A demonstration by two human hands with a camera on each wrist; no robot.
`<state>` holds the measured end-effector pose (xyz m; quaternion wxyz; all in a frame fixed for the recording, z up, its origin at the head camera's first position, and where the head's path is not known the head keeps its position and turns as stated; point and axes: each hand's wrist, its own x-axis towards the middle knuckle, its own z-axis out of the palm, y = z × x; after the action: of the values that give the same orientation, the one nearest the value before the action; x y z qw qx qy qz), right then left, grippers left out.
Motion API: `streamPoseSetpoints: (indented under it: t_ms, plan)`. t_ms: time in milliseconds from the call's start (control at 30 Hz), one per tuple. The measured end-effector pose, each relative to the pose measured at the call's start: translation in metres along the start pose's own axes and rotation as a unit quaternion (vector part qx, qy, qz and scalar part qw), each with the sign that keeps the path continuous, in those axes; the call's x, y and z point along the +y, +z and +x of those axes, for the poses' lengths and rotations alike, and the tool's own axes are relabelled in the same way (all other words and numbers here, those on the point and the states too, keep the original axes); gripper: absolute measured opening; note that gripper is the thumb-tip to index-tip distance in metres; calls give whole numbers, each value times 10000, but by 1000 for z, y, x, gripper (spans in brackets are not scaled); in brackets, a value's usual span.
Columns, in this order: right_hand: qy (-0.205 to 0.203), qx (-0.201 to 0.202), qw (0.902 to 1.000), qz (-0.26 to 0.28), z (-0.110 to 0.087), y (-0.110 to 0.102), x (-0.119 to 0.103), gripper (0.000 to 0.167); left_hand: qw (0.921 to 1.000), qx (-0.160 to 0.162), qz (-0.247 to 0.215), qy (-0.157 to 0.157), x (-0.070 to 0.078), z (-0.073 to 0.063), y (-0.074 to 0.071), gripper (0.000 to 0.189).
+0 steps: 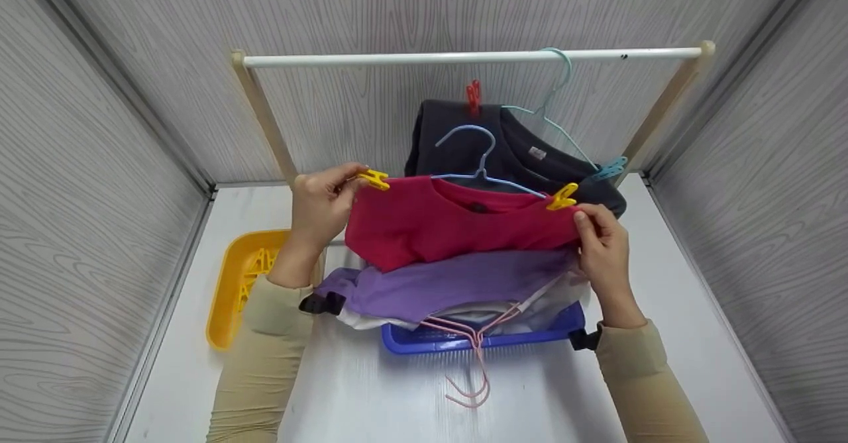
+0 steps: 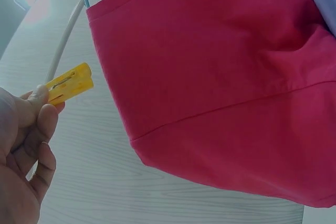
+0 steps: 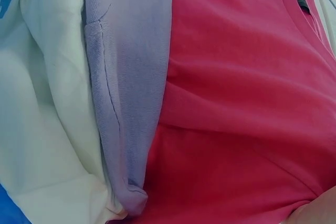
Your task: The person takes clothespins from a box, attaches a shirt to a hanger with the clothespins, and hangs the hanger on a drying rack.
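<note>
A red shirt (image 1: 424, 221) hangs on a light blue hanger (image 1: 482, 165), its hook pointing up and free of the rod. My left hand (image 1: 324, 204) pinches a yellow clothespin (image 2: 71, 83) between thumb and fingers, beside the shirt's left shoulder; the left wrist view shows a gap between clothespin and cloth. With thumb and fingers my right hand (image 1: 604, 247) pinches the shirt's right shoulder. Another yellow clothespin (image 1: 563, 196) is clipped near that shoulder, by the hanger's end. In the right wrist view only a bit of the right hand shows at the lower corner.
Behind, a dark shirt (image 1: 457, 138) with red (image 1: 473, 97) and blue clothespins (image 1: 611, 168) hangs by a teal hanger (image 1: 560, 72) from a white rod (image 1: 397, 59). A blue basket (image 1: 430, 345) holds purple (image 1: 430, 284) and white clothes and pink hangers (image 1: 477, 344). A yellow tray (image 1: 218, 310) contains yellow clothespins.
</note>
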<state>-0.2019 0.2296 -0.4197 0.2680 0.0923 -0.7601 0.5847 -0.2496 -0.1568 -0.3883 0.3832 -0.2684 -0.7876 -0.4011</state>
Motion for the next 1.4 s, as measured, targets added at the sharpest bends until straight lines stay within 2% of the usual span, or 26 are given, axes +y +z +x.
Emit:
streamPoseSetpoints:
  t_ms: [133,300,700,1000,1167,1267,1400]
  plan:
    - [-48,-4,10000,11,0,0,1,14,9998,-15,149,147,0,3,4,10]
    - [-53,4,10000,52,0,-1,2,14,9996,-130,185,158,1,4,8,12]
    - [-71,39,10000,-41,0,0,1,13,9968,-453,591,300,2,5,12,14]
    - [-93,-2,9999,-112,-1,0,2,13,9886,-1068,980,408,7,6,13,9]
    - [-113,-5,9998,-162,-2,1,2,12,9860,-1275,1025,310,9,4,13,12]
    - [-130,0,9998,-170,-2,1,2,13,9866,-1398,836,135,7,3,13,19]
    - [-138,-4,9997,-185,-1,1,2,13,9850,-1634,509,-205,3,-1,12,37]
